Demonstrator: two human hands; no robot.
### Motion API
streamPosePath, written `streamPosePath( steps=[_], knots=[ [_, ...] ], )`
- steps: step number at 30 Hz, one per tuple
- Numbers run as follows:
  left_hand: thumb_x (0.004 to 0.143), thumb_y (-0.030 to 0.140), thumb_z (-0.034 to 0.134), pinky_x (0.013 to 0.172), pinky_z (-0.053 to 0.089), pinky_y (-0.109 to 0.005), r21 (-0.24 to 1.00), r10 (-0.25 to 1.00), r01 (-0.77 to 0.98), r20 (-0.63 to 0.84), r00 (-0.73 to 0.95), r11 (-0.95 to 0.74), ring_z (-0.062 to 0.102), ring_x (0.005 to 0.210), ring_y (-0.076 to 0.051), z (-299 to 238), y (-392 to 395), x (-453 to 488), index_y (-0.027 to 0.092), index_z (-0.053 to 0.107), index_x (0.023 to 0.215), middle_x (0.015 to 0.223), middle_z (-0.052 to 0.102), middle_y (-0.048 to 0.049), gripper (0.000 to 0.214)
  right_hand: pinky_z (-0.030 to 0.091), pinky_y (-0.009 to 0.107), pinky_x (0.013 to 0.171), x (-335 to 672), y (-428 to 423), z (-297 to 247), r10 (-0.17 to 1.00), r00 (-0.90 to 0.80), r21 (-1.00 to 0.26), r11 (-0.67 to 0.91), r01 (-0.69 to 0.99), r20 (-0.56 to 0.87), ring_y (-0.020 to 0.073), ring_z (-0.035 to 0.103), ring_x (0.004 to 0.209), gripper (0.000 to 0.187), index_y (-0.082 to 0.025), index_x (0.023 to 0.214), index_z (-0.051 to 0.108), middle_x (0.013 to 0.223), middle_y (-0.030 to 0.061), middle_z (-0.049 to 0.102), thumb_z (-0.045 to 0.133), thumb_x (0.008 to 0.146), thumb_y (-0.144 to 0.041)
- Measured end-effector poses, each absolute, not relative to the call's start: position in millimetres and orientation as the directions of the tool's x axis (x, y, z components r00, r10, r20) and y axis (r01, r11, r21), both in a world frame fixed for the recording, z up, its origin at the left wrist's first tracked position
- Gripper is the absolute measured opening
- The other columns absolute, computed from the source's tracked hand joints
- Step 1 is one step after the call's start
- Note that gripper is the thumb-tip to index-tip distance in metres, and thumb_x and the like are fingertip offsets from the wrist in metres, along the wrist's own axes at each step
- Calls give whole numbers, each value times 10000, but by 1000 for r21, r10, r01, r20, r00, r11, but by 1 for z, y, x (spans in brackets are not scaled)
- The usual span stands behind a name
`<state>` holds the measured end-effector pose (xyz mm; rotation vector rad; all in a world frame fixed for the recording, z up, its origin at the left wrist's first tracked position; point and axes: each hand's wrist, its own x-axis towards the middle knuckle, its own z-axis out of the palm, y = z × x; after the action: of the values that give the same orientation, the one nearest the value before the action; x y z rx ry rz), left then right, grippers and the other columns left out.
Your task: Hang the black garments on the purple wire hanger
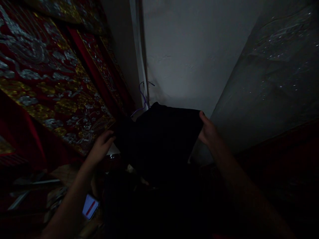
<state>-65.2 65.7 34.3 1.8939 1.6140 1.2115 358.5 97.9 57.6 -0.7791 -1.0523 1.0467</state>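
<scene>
1. The dark cloth [159,139] is in front of me, below the pale wall [194,49], opened out between my two hands.
2. My right hand [207,131] grips its upper right corner, with the thumb on top of the edge; that side is secured.
3. My left hand [102,144] is at the opposite edge with its fingers curled. I cannot tell in this gloom whether they pinch the fabric or only meet it.
4. What looks done, then: the cloth is in hand and its top stretches fairly broad between the two sides.
5. What looks undone: it is neither laid flat nor folded up, so I judge the handling to be partway through. Its lower part sinks into shadow, and I cannot say how it hangs or what it rests on.
6. Around it, the purple cord [145,98] stands just behind the cloth's top edge, the red embroidered hanging [62,73] is to the left, and a lit phone [90,206] lies below my left hand.
</scene>
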Motion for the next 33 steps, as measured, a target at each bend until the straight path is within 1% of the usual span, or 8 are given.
streamPosePath(
  steps=[7,11,14,16,20,24,28,33],
  knots=[
    [920,458,538,996,444,-349,654,841,579,530,110,-487,611,1128,-243,79,87,-11,193,585,1247,1214,671,-79,423,585,420,868,333,102,113,870,216,-822,491,-290,444,273,702,1016,444,-213,909,725,865,67,742,706,778,-636],
    [940,421,516,895,471,-317,612,803,585,585,118,-532,640,983,-226,86,102,2,163,654,1126,1063,712,-71,347,583,383,845,312,67,114,864,-182,-870,415,-266,468,255,712,981,508,-219,976,744,877,55,747,670,792,-686],
    [969,441,476,773,467,-280,696,824,475,552,126,-539,620,841,-196,82,98,6,151,688,1025,888,690,-48,363,552,378,916,313,43,100,553,-744,-916,344,-208,376,260,693,1057,700,-200,1120,732,1066,91,747,693,703,-761],
    [984,460,467,776,460,-278,732,825,391,543,158,-557,612,841,-189,81,87,13,159,698,1012,875,670,-45,380,516,403,982,316,40,89,382,-893,-944,307,-122,240,269,666,1126,749,-168,1206,696,1186,131,713,637,758,-765],
    [964,415,555,906,460,-324,720,736,202,582,345,-664,629,990,-213,88,63,39,187,729,966,986,689,-68,286,440,450,1082,310,69,53,769,-559,-882,453,130,312,252,594,1231,473,-258,1291,631,1334,98,634,612,910,-538],
    [933,298,633,960,477,-378,720,585,-60,607,538,-691,643,1074,-226,94,48,66,206,757,870,1076,699,-88,167,326,468,1172,305,105,11,815,-314,-790,565,239,488,264,462,1372,520,-302,1339,581,1464,77,526,613,888,-557],
    [872,334,715,960,509,-419,786,567,-157,552,612,-598,651,1100,-259,91,41,74,197,764,746,1087,704,-119,193,525,402,878,319,109,-17,847,-459,-907,382,177,267,241,677,908,500,-209,886,718,926,60,729,642,786,-693],
    [655,373,877,1037,489,-478,934,842,-57,343,416,-352,658,1124,-304,86,44,62,222,762,960,1127,726,-105,359,440,270,502,347,90,-20,982,-179,-998,57,-21,59,136,532,508,481,-204,682,639,585,-17,606,754,683,-671]
  ],
)
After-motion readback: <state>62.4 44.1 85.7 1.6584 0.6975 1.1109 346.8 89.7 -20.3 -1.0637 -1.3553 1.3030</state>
